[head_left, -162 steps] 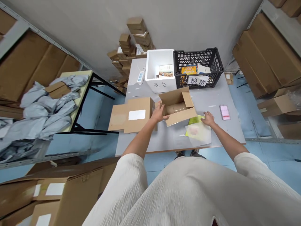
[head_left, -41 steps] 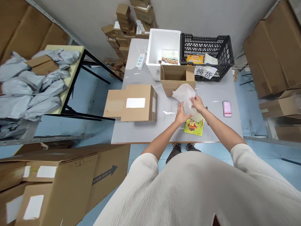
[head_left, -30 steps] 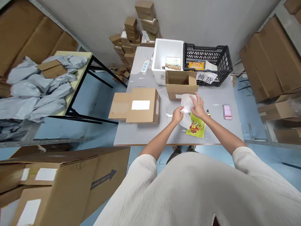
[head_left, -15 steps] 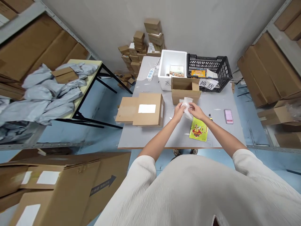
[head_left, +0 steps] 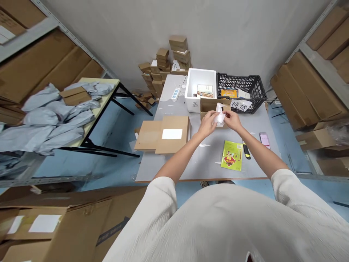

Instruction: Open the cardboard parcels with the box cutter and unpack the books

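Note:
A crumpled piece of thin white material [head_left: 219, 115] is pinched between my left hand [head_left: 208, 123] and my right hand [head_left: 232, 120]. Both hands are raised in front of an open cardboard box [head_left: 208, 104], partly covering it. Nearer the table's front edge lies a green-yellow booklet or packet [head_left: 231, 155]. A black and yellow cutter [head_left: 246, 150] is beside it, under my right forearm. To the left, closed cardboard boxes [head_left: 172, 142] with a white label rest on the table.
A white bin [head_left: 201, 74] and a black crate [head_left: 257, 94] holding books stand at the table's back. A phone [head_left: 264, 140] lies right. Grey parcels [head_left: 45, 116] cover the left table; stacked cartons [head_left: 160, 67] stand behind.
My hands have lifted the white material away from me, over the open box. The camera view has shifted, and more of the cutter shows.

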### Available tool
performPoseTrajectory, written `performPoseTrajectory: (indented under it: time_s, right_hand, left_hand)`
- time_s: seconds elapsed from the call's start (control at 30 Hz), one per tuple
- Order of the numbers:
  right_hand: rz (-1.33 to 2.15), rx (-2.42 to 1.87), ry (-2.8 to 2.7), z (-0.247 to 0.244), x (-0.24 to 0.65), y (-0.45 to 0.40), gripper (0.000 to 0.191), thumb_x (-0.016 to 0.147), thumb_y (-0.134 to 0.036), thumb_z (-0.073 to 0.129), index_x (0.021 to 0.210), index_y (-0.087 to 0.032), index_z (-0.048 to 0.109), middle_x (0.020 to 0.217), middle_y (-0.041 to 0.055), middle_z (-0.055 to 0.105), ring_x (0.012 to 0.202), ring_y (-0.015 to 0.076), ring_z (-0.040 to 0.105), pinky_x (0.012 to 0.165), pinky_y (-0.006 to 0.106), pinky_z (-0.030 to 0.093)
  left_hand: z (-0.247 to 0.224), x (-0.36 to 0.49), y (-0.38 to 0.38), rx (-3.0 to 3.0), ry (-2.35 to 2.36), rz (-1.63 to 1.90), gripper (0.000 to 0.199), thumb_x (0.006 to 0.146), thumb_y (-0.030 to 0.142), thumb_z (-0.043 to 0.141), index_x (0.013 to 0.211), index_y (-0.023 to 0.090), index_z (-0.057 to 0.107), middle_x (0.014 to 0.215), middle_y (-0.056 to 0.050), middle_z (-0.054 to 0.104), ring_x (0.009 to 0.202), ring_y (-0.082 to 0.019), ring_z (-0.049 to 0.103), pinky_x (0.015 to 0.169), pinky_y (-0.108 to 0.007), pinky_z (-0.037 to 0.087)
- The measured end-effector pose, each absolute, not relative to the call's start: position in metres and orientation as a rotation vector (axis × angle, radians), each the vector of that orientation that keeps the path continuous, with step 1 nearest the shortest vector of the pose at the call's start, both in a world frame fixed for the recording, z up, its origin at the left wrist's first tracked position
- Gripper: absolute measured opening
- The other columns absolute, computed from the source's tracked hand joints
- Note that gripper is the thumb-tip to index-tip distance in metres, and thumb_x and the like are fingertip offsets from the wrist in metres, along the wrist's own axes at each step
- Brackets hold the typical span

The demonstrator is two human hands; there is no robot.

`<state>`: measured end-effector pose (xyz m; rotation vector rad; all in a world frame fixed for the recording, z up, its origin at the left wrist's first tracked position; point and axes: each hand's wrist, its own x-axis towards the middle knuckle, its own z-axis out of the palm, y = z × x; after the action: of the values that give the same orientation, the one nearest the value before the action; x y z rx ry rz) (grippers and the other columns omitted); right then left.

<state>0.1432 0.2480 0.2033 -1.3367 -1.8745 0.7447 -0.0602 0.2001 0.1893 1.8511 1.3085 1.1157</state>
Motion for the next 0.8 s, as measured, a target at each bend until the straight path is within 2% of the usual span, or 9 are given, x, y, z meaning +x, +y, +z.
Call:
performPoseTrajectory:
  time_s: [0.1,0.2,0.3,0.43,0.57,0.63,0.7,0.8]
  right_hand:
    - [0.675,-1.259,-1.893,0.212,0.137,0.271,0.028,0.093,-0.038,0.061,0.107,-0.021,0.078,0.097,0.0059,0.076,0.088,0.0245,0.067,0.091,0.039,0.057]
    - [0.669,-1.211,-1.881,0.208,0.129,0.297,0.033,0.098,-0.040,0.057,0.115,-0.022,0.078,0.114,0.0102,0.076,0.100,0.0277,0.070,0.099,0.043,0.058]
    - [0.716,-1.237,-1.912,0.191,0.125,0.322,0.038,0.099,-0.041,0.057,0.124,-0.021,0.078,0.123,0.0120,0.076,0.106,0.0291,0.071,0.103,0.045,0.059]
    - [0.777,-1.332,-2.124,0.164,0.124,0.348,0.039,0.097,-0.040,0.060,0.125,-0.020,0.079,0.120,0.0122,0.079,0.107,0.0313,0.071,0.106,0.048,0.058]
    - [0.814,-1.530,-2.308,0.148,0.123,0.362,0.027,0.097,-0.038,0.060,0.105,-0.023,0.081,0.108,0.0124,0.082,0.107,0.0382,0.072,0.103,0.056,0.058]
    - [0.828,-1.648,-2.339,0.146,0.121,0.366,0.026,0.098,-0.038,0.059,0.098,-0.023,0.080,0.103,0.0131,0.082,0.107,0.0410,0.072,0.102,0.059,0.057]
    - [0.848,-1.700,-2.342,0.145,0.120,0.368,0.029,0.100,-0.040,0.057,0.100,-0.024,0.081,0.104,0.0132,0.082,0.110,0.0421,0.072,0.104,0.060,0.056]
    - [0.818,-1.678,-2.307,0.145,0.121,0.368,0.035,0.101,-0.041,0.056,0.120,-0.025,0.081,0.117,0.0138,0.082,0.119,0.0429,0.070,0.108,0.061,0.054]
  left_hand:
    - [0.201,-0.063,0.226,1.918,1.420,1.084,0.048,0.095,0.031,0.071,0.142,0.025,0.072,0.146,-0.013,0.064,0.143,-0.038,0.053,0.127,-0.049,0.039]
    - [0.204,-0.064,0.249,1.960,1.522,1.101,0.048,0.092,0.025,0.070,0.139,0.026,0.072,0.143,-0.013,0.064,0.143,-0.040,0.048,0.128,-0.053,0.034]
    - [0.195,-0.063,0.270,1.981,1.627,1.045,0.050,0.089,0.021,0.068,0.138,0.026,0.072,0.140,-0.015,0.062,0.143,-0.042,0.046,0.127,-0.057,0.030]
    - [0.174,-0.061,0.288,1.907,1.788,0.869,0.045,0.086,0.022,0.068,0.130,0.026,0.076,0.132,-0.016,0.061,0.139,-0.043,0.047,0.122,-0.061,0.035]
    - [0.164,-0.061,0.292,1.859,1.867,0.813,0.053,0.080,0.024,0.074,0.133,0.026,0.073,0.134,-0.016,0.061,0.135,-0.044,0.050,0.118,-0.060,0.040]
    - [0.165,-0.064,0.290,1.890,1.863,0.848,0.054,0.083,0.023,0.074,0.136,0.026,0.070,0.136,-0.016,0.061,0.134,-0.043,0.052,0.117,-0.057,0.042]
    - [0.169,-0.066,0.288,1.949,1.806,0.842,0.047,0.089,0.022,0.068,0.136,0.025,0.069,0.133,-0.015,0.065,0.132,-0.040,0.057,0.117,-0.053,0.044]
    - [0.176,-0.067,0.285,1.998,1.754,0.697,0.041,0.099,0.019,0.056,0.138,0.024,0.067,0.133,-0.015,0.072,0.131,-0.036,0.063,0.117,-0.049,0.044]
